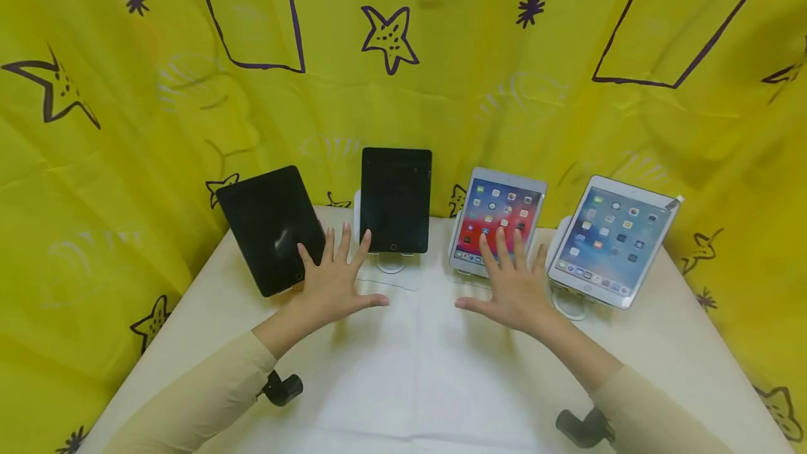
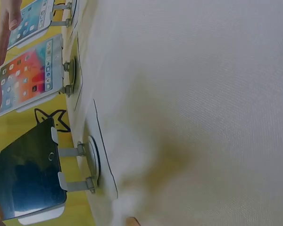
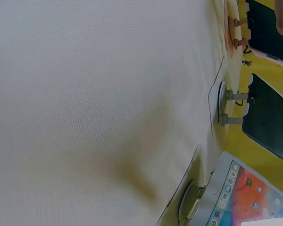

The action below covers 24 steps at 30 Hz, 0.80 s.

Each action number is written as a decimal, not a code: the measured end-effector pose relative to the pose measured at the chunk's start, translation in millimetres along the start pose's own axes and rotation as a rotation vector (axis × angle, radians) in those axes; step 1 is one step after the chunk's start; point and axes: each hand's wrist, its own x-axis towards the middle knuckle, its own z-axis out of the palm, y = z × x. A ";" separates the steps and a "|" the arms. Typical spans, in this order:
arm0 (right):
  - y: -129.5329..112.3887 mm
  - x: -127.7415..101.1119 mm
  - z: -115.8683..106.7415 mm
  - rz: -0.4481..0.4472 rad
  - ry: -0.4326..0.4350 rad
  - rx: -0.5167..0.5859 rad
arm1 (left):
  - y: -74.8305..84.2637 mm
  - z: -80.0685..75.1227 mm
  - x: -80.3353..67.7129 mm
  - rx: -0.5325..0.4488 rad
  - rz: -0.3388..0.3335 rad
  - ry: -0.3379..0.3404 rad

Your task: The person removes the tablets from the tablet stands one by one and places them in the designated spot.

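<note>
In the head view my left hand [image 1: 330, 289] hovers palm down with spread fingers, holding nothing; its fingers overlap the lower edge of a dark-screened tablet [image 1: 261, 223] at far left. Another dark tablet [image 1: 396, 195] stands upright just beyond its fingertips. My right hand [image 1: 513, 293] mirrors it, fingers spread and nothing held, in front of a white tablet with a lit red and blue screen [image 1: 504, 195]. To its right stands a second white tablet [image 1: 614, 237] with a lit blue screen. Whether any fingertip touches a tablet, I cannot tell.
Each tablet leans on a stand; a grey stand bracket [image 2: 75, 185] and round base show in the left wrist view. The white-covered table [image 1: 403, 370] lies below the hands. A yellow patterned curtain [image 1: 441, 111] hangs behind and along both sides.
</note>
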 end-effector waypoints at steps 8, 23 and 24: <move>-3.1 10.1 3.7 0.015 -0.007 0.021 | -6.1 -1.0 -3.0 -0.014 -0.037 0.006; -17.1 24.4 9.3 -0.005 0.004 0.044 | -16.2 3.7 -9.9 -0.035 -0.081 0.000; -18.3 25.1 9.6 -0.001 -0.003 0.051 | -17.1 4.1 -10.3 -0.038 -0.085 0.004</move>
